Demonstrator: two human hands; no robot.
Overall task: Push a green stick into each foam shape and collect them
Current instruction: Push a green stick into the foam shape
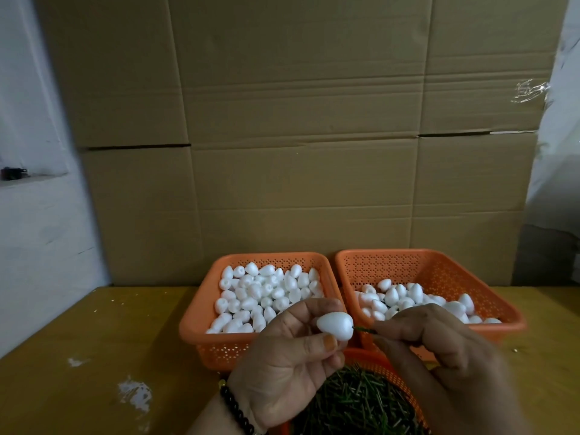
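My left hand (284,359) pinches a white egg-shaped foam piece (335,325) between thumb and fingers, above the table's near edge. My right hand (439,350) grips a short green stick (364,329) whose tip touches the foam's blunt right end. Behind the hands stand two orange baskets: the left basket (201,315) is heaped with plain foam shapes (266,293), and the right basket (439,271) holds a lower layer of foam shapes (408,299). A third orange basket (389,372) below my hands holds a pile of green sticks (354,400).
The baskets sit on a yellow-brown table (94,340) with white smears at the left. A wall of cardboard (298,136) rises right behind the baskets. A dark bead bracelet (235,409) circles my left wrist.
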